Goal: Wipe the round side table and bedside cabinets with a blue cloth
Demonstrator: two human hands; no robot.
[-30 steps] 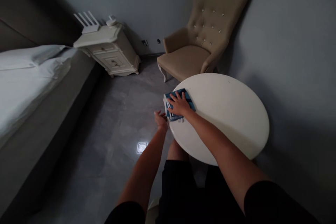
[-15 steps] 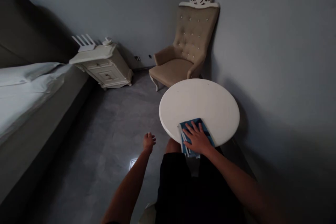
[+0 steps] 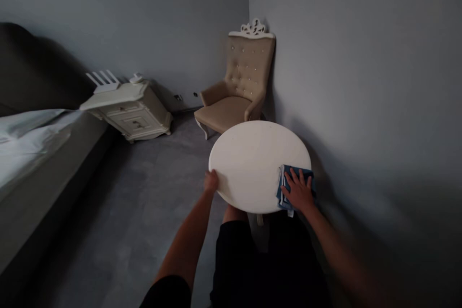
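A folded blue cloth (image 3: 280, 190) with white edges lies on the right front part of the white round table (image 3: 249, 154) and hangs slightly over its rim. Spread fingers of my right hand (image 3: 299, 191) press flat on top of this cloth. On the opposite side, my left hand (image 3: 211, 181) grips the table's left rim, with some of its fingers hidden below the edge.
Behind the table stands a tan tufted armchair (image 3: 225, 109) in the corner. A white nightstand (image 3: 135, 115) carries a router (image 3: 107, 86) with several antennas. The bed (image 3: 72, 149) runs along the left; a grey wall (image 3: 361, 82) borders the right.
My right hand and the cloth have moved right across the tabletop to its right edge. My left hand, free in the air before, now holds the left rim. The view has shifted.
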